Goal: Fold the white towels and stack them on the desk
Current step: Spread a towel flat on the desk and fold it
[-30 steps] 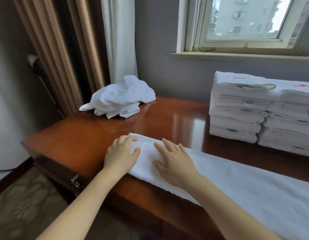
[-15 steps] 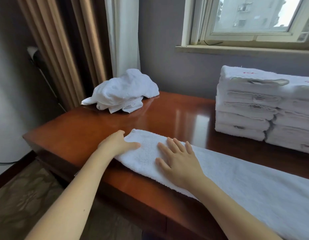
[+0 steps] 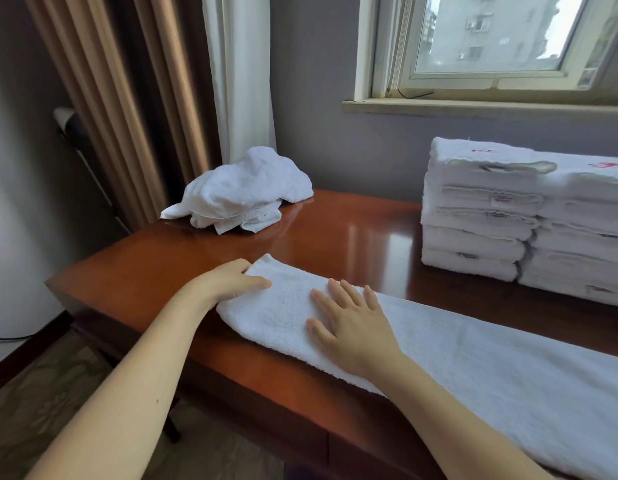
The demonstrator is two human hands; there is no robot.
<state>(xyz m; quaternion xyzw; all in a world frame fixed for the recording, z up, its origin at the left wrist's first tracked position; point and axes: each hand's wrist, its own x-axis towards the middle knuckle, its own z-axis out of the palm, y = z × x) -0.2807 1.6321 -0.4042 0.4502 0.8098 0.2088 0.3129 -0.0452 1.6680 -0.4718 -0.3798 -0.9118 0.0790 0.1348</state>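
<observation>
Gripping the left end of the long towel (image 3: 473, 358), thumb on top, the left hand (image 3: 228, 280) looks set to carry it rightward, while the right hand (image 3: 349, 327) lies flat, fingers spread, pinning the strip to the desk (image 3: 352, 237). The fold should go best if the end lifts level and the long edges match. The towel runs along the desk's front edge, so a tug could slide it off; bare wood separates it from the crumpled pile (image 3: 245, 192) and the folded stack (image 3: 508, 216) behind.
</observation>
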